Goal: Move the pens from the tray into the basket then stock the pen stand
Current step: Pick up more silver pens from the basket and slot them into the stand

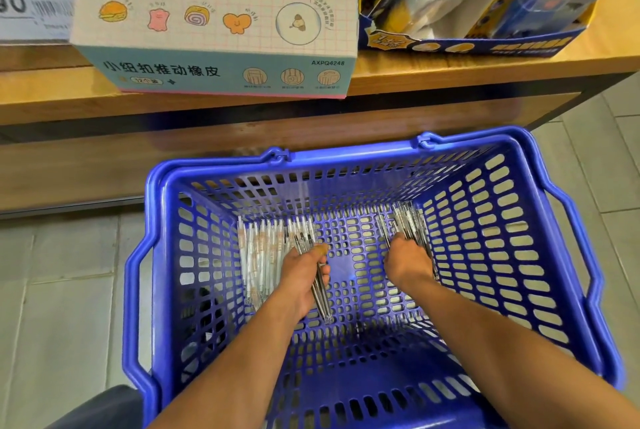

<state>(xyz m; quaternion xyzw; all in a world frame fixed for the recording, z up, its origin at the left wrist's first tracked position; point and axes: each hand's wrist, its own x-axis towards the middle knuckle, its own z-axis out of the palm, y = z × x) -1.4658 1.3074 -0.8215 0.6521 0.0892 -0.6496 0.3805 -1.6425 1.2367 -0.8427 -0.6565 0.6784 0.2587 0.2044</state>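
Note:
A blue plastic shopping basket (162,255) stands on the tiled floor below me, and both my arms reach down into it. My left hand (303,276) grips a small bundle of clear, dark-tipped pens (320,293) that slants toward the basket's near side. A row of white pens (258,255) lies on the basket floor just left of that hand. My right hand (407,264) grips a second bundle of clear pens (408,221) near the basket's far right corner. No tray or pen stand is in view.
A wooden shelf (450,65) runs across the top, its edge just beyond the basket. On it sit a pastel eraser display box (214,41) and a dark blue display box (478,44) of packaged goods. Grey floor tiles (62,290) flank the basket.

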